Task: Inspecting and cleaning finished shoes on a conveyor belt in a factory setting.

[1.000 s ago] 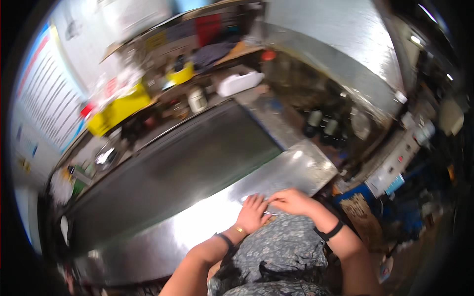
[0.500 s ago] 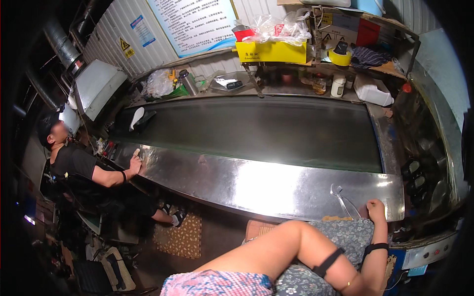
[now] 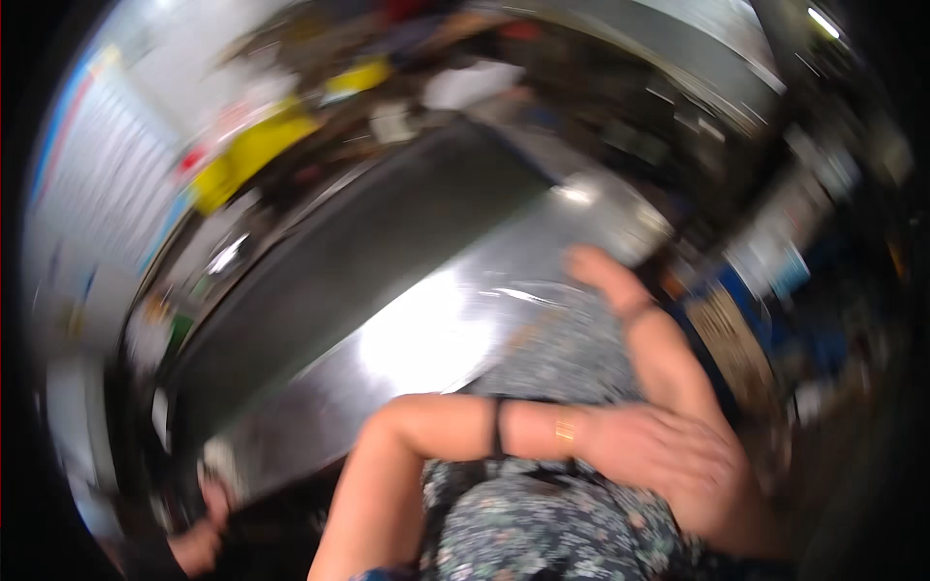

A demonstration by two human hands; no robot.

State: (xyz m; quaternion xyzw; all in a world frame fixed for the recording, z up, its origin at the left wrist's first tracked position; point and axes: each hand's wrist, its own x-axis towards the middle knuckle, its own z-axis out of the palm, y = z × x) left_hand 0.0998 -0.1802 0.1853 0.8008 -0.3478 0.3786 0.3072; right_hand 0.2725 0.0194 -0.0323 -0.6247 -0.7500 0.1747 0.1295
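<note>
My left forearm lies bent across my body, with a dark band and a gold bracelet. My left hand [image 3: 664,450] rests flat on my right arm near the elbow, fingers laid out. My right arm reaches forward to the metal table edge [image 3: 620,208]. There my right hand [image 3: 599,273] sits at the edge, blurred, so its fingers cannot be made out. A thin clear shiny strip [image 3: 528,292] lies on the metal just left of it. Grey floral cloth [image 3: 567,358] covers the space between my arms.
Beyond the metal edge runs a dark green belt surface [image 3: 387,242]. A yellow box [image 3: 254,155] stands on the shelf behind. At lower left, a co-worker's hand [image 3: 215,504] is by a pale object [image 3: 221,457]. A brown slatted board [image 3: 731,334] is at right.
The view has swung to the right and down, blurring everything. My left hand, out of sight before, now shows on my right arm. My right hand stays at the table edge.
</note>
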